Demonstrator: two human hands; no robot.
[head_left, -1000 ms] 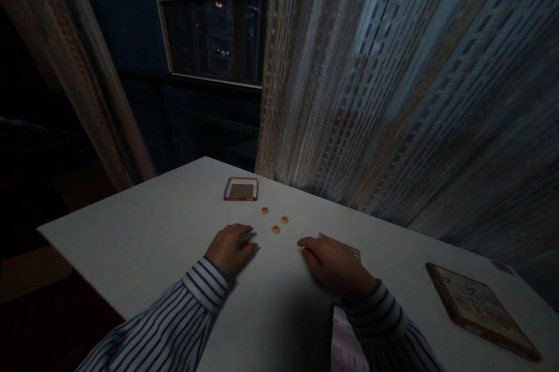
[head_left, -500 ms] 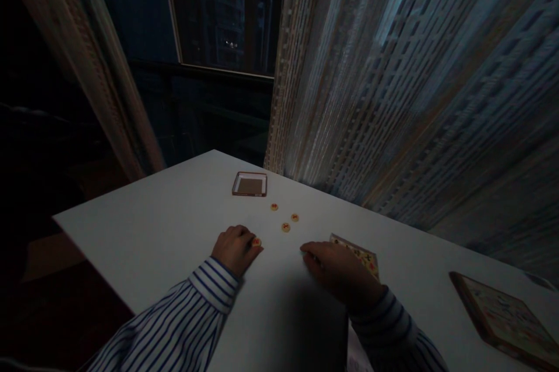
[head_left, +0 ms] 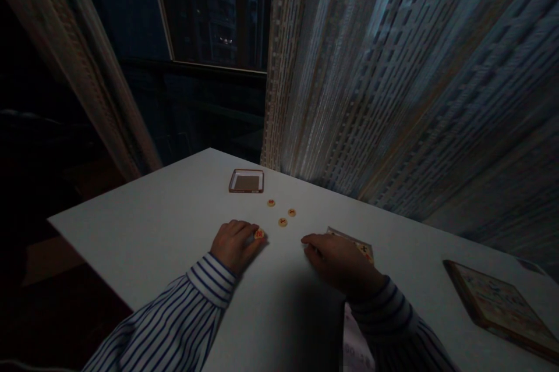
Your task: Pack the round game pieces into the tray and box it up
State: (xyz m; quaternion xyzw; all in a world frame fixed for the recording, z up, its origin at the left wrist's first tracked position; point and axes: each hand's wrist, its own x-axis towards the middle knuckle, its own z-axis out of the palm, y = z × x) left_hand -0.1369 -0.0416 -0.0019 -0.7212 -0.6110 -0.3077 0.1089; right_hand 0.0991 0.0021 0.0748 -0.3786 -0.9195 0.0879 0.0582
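Note:
My left hand (head_left: 236, 242) rests on the white table (head_left: 166, 226) with its fingers curled, pinching a small round wooden token (head_left: 259, 234) with a red mark. Three more such tokens (head_left: 282, 222) lie loose just beyond it. My right hand (head_left: 338, 258) lies on the table to the right, fingers bent, its fingertips down near a small patterned card (head_left: 360, 247) partly hidden under the hand. Whether it grips anything is hidden. Both sleeves are blue-and-white striped.
A small square brown tray (head_left: 247, 180) sits at the table's far edge. A flat wooden-framed board (head_left: 498, 308) lies at the right. A patterned curtain (head_left: 393, 81) hangs behind the table; a dark window is at the back left. The room is dim.
A round token has appeared at my left hand's fingertips, and the hand has slid it slightly forward. My right hand has barely shifted. The camera has swayed a little.

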